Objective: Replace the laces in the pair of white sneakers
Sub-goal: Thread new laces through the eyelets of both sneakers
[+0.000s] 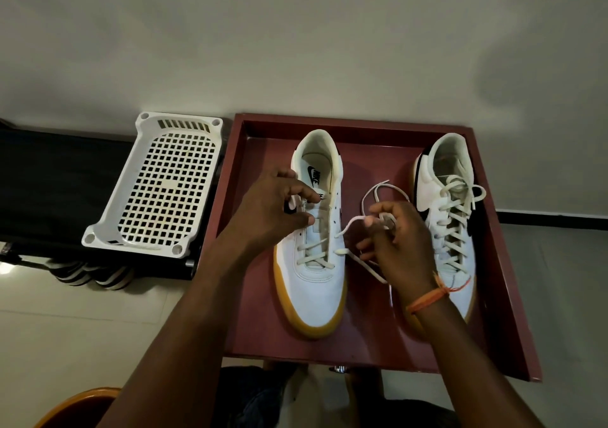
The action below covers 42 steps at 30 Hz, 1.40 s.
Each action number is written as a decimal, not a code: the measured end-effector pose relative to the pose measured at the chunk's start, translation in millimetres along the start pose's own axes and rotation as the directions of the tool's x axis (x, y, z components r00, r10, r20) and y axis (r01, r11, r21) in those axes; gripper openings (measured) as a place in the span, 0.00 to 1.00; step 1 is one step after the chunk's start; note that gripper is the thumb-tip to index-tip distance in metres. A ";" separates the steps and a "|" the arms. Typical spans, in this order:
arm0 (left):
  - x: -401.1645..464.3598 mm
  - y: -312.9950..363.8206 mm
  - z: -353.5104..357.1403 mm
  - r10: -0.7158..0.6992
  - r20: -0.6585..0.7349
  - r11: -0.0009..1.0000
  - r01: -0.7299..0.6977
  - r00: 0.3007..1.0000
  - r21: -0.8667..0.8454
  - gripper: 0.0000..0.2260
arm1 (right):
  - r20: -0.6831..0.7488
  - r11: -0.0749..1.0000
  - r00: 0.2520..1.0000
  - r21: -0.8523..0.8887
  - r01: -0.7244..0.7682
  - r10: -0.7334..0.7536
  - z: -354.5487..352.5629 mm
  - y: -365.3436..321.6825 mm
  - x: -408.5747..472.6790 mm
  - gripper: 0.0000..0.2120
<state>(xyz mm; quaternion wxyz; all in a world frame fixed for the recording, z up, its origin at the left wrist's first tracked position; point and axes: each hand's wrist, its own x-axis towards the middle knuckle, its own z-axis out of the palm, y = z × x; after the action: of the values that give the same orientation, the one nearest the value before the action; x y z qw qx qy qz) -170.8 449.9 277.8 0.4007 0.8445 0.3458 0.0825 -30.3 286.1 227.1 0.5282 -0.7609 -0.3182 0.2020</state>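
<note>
Two white sneakers (311,263) in red tray (506,263), half-laced

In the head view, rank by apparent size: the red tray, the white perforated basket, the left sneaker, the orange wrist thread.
1. Red tray
2. White perforated basket
3. Left sneaker, close to the basket, so this pair is unsure
4. Orange wrist thread

**Materials and Finishes Seen on the Tray and Around It**

The two white sneakers (312,240) are seen to be smooth, leather-like, with a slight sheen; their soles look like matt gum rubber. The laces (457,227) appear as flat woven cloth. The dark red tray (500,263) is finished smooth and matt. The white basket (158,187) is moulded, perforated plastic. An orange thread band (427,299) is worn at the right wrist. The floor (65,329) is glossy tile.
</note>
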 end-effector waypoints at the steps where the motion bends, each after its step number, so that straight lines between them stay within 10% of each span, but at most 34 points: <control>1: 0.1 -0.5 -0.2 0.001 0.004 1.000 -0.001 1.000 -0.004 0.15 | 0.045 1.000 0.999 0.000 0.017 -0.017 3.0 -0.6 -1.8 0.06; 17: -0.8 -1.1 18.4 0.120 0.160 0.940 -0.164 0.980 0.298 0.05 | 0.151 0.987 0.987 -0.138 0.077 -0.056 12.5 5.4 -2.1 0.17; 28: 2.2 -3.9 23.8 0.040 0.283 0.999 -0.045 0.958 0.013 0.16 | 0.273 0.989 0.954 0.051 -0.140 0.121 10.0 3.9 0.2 0.06; 42: -4.2 9.4 21.9 -0.230 0.269 0.923 0.297 0.935 -0.245 0.04 | 0.273 0.993 0.957 0.046 -0.112 0.096 4.3 -5.2 -0.3 0.03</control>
<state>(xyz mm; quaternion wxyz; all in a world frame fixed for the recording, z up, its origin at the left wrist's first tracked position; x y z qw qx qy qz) -160.0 429.5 270.7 0.5622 0.7279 0.3918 -0.0246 -34.6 290.0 230.4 0.4915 -0.7254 -0.3405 0.3411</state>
